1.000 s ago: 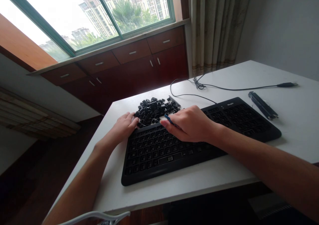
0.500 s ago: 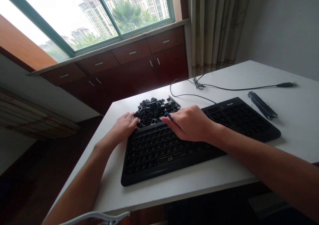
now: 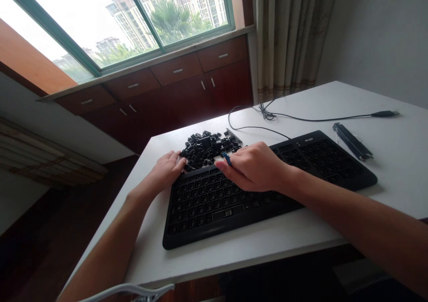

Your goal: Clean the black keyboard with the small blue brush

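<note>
- The black keyboard [image 3: 200,204], its key sockets uncapped, lies slantwise on the white surface [image 3: 397,168].
- The right hand [image 3: 224,159], above the keyboard's far edge, is closed around a small blue tool [image 3: 227,160], whose tip points toward the keycap heap [image 3: 202,148].
- That heap of black keycaps lies just beyond the keyboard's far left part.
- The left hand [image 3: 167,168] is at the keyboard's far left corner, fingers at the heap's edge; whether it grips anything, I cannot tell.
- A partly coiled cable [image 3: 265,112] runs behind the keyboard to a plug [image 3: 384,113].
- A long black bar [image 3: 352,141] lies beyond the keyboard's right part.
</note>
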{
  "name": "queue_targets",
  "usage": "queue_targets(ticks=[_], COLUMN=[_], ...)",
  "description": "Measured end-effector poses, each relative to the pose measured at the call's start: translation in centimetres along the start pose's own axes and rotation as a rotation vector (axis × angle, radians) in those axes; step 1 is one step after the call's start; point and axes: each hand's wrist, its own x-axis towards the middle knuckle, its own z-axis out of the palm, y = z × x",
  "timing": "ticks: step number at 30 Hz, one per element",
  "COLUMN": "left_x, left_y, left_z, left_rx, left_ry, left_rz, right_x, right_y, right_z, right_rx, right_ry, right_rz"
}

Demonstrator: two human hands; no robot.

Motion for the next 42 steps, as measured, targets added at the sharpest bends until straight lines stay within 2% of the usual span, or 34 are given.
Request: queue_targets(ticks=[11,34,42], left_x=[0.0,0.0,-0.2], left_y=[-0.5,0.3,0.5], left_z=[0.3,-0.2,-0.4], left_rx=[0.023,0.019,0.012], left_ry=[-0.019,-0.002,-0.048], left_rz=[0.045,0.002,-0.035], right_x=[0.1,0.0,0.0], right_y=[0.0,0.0,0.0], right_z=[0.4,0.1,0.0], right_rx=[-0.084,-0.006,-0.012], right_ry=[-0.017,-0.019,-0.038], right_rz=[0.080,0.019,0.045])
